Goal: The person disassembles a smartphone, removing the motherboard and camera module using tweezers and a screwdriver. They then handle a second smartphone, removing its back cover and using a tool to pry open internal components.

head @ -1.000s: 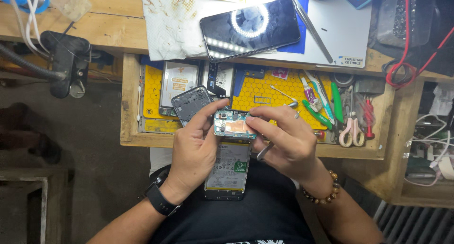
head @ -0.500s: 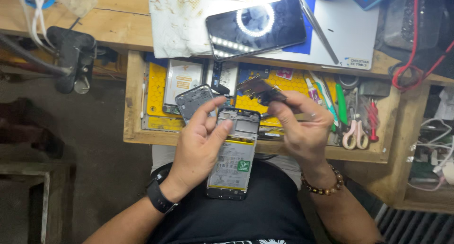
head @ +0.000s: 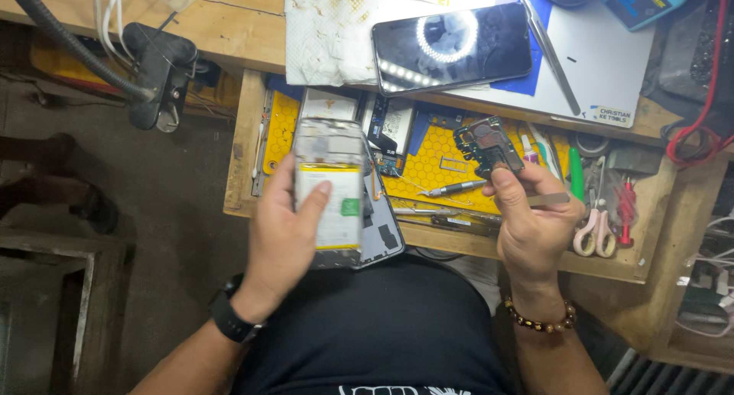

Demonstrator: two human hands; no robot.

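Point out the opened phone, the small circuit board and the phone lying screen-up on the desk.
opened phone (head: 330, 188), head view, on its pale battery, held in the left hand.
circuit board (head: 486, 144), head view, on its dark middle, pinched by the right hand.
screen-up phone (head: 451, 47), head view, on the glass middle.

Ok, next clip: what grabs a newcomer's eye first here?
The opened phone body with its white battery, gripped in the left hand over the lap. Next, the small dark circuit board pinched in the right hand above the yellow honeycomb mat. Above, a black phone reflects a ring light.
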